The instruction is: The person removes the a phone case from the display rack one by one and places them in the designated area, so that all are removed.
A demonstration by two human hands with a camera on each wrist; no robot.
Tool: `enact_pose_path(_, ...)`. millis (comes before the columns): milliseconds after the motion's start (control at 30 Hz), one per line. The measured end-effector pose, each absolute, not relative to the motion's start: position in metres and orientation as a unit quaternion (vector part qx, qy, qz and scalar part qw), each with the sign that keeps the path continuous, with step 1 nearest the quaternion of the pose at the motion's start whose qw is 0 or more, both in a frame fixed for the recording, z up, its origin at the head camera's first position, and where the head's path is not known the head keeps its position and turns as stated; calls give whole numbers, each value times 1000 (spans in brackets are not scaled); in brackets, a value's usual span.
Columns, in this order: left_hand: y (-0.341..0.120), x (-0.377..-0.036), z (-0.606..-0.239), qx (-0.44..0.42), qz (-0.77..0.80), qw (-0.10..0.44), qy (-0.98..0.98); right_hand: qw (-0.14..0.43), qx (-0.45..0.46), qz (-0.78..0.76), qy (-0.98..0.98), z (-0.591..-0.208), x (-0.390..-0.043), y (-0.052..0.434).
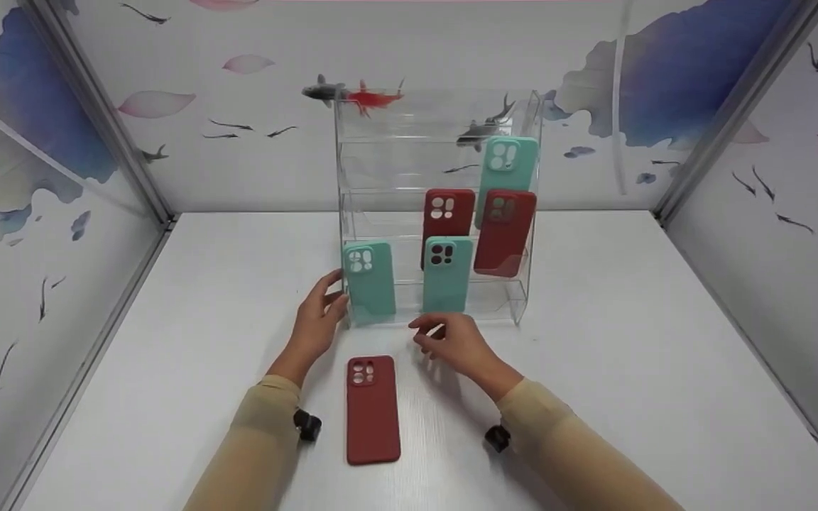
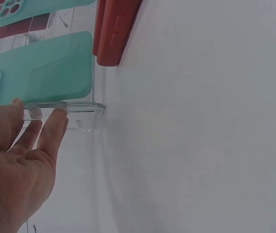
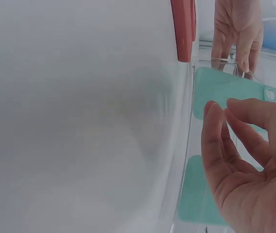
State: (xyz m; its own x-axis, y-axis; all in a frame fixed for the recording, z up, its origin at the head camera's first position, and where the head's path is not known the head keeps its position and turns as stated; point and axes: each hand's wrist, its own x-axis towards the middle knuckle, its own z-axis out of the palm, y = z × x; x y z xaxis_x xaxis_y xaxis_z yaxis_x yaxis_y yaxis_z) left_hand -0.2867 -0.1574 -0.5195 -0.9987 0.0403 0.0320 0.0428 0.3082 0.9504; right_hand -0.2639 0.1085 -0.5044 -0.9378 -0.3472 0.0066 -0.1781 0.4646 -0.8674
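A clear tiered display rack (image 1: 409, 167) stands upright, holding several phone cases. My left hand (image 1: 318, 321) is at its left side, fingertips touching the clear side panel (image 2: 79, 108) beside a teal phone case (image 1: 371, 284) on the bottom tier. My right hand (image 1: 455, 342) hovers just before the rack's front edge, below another teal phone case (image 1: 446, 277). Its thumb and fingers are bent loosely toward each other, as the right wrist view shows, with nothing between them. On the table in front of the rack lies a red phone case (image 1: 372, 419), camera cutouts toward the rack.
Higher on the rack's right side are two red cases, one in the middle (image 1: 449, 221) and one at the right (image 1: 505, 234), with a teal case (image 1: 507, 170) behind the latter. The white table (image 1: 629, 341) meets printed wall panels (image 1: 238, 163) at the back and sides.
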Motion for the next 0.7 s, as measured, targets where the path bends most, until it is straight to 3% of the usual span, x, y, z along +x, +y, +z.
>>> enact_pose_path(700, -158, -287, -521, -34, -578, 11, -816, -131, -164, -470, 857, -437, -296, 149)
